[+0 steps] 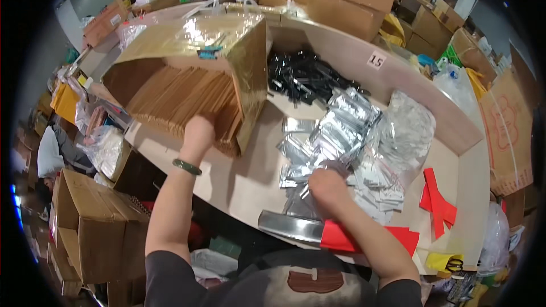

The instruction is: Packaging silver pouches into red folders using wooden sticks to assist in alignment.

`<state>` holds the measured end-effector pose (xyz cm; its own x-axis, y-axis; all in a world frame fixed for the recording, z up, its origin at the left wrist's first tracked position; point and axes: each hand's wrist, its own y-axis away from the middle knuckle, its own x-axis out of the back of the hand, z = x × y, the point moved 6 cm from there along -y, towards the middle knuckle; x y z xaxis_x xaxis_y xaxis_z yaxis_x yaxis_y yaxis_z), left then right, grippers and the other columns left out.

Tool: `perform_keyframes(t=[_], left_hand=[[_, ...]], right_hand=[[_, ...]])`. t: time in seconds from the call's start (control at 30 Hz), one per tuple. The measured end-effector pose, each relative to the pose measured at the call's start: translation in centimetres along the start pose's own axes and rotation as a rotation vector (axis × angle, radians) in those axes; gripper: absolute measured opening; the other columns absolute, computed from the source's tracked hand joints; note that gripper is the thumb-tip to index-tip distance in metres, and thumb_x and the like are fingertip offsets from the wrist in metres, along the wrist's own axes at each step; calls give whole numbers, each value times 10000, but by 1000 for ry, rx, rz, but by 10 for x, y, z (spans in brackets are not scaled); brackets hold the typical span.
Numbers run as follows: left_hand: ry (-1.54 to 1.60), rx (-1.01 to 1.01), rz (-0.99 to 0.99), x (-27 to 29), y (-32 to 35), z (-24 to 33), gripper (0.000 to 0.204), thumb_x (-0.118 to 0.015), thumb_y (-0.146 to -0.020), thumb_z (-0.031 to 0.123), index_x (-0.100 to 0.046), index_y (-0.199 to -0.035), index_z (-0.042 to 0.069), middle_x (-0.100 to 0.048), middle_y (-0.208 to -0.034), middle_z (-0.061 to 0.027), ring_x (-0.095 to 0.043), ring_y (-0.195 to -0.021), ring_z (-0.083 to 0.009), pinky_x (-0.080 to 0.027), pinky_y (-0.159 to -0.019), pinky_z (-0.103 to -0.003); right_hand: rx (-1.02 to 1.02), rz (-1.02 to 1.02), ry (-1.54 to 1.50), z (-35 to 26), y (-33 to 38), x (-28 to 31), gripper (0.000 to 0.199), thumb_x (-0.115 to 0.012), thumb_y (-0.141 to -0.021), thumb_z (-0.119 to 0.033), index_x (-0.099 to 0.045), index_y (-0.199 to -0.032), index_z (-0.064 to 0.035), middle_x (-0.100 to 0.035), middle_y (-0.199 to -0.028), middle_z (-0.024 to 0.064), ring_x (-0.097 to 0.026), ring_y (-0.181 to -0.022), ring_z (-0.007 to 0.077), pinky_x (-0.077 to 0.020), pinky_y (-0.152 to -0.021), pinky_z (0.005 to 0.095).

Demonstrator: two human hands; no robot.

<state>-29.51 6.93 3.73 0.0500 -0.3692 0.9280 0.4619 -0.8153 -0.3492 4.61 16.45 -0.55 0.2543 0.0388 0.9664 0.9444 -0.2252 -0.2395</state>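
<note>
At left, flat brown cardboard pieces (181,95) are touched by the left hand (199,134); at right, shiny silver packets (343,128) by the right hand (330,189); neither grip's closure can be determined.

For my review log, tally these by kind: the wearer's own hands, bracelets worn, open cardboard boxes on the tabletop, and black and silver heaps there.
Hands: 2 (left hand, right hand)
Green bracelet: 1
Open cardboard box: 1
Black heap: 1
Silver heap: 1
Total: 6
</note>
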Motion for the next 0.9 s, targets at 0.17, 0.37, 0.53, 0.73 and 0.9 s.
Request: perform_keyframes(t=[0.17,0.37,0.53,0.73,0.9], left_hand=[[-124,192,30,24,-7,-35,148,-605,-779,58,-667,-909,27,-662,-885,-218,-642,-833,-405,-535,-728,-466],[93,185,348,63,27,-15,164,-585,-904,93,-618,-999,-37,-643,-935,-197,-625,-879,-333,-501,-773,-386],[942,598,163,11,162,35,188,-531,-1007,138,-622,-998,-26,-567,-837,-5,-502,-817,-69,-418,-734,-233],[1388,357,-722,-5,204,112,142,-652,-918,81,-694,-984,-37,-645,-833,-14,-567,-755,-71,-451,-684,-210],[1130,282,-748,-26,193,115,86,-717,-857,38,-661,-895,-15,-674,-855,-28,-617,-775,-98,-508,-703,-242]], right_hand=[[-226,220,-184,6,-6,66,113,-608,-771,-44,-614,-881,-19,-636,-903,144,-632,-833,323,-515,-709,410],[-231,-58,-528,-58,39,26,224,-659,-802,-85,-622,-1019,-42,-611,-909,115,-601,-861,262,-468,-741,376],[-21,204,-199,-83,60,50,181,-685,-799,-115,-603,-941,-36,-552,-842,64,-567,-853,240,-435,-782,365],[-49,142,-418,-67,85,65,233,-741,-755,-117,-614,-940,-56,-614,-929,73,-586,-867,265,-456,-783,389],[-154,-26,-357,-50,108,65,288,-774,-734,-156,-592,-915,-25,-574,-1169,197,-552,-1069,369,-454,-879,462]])
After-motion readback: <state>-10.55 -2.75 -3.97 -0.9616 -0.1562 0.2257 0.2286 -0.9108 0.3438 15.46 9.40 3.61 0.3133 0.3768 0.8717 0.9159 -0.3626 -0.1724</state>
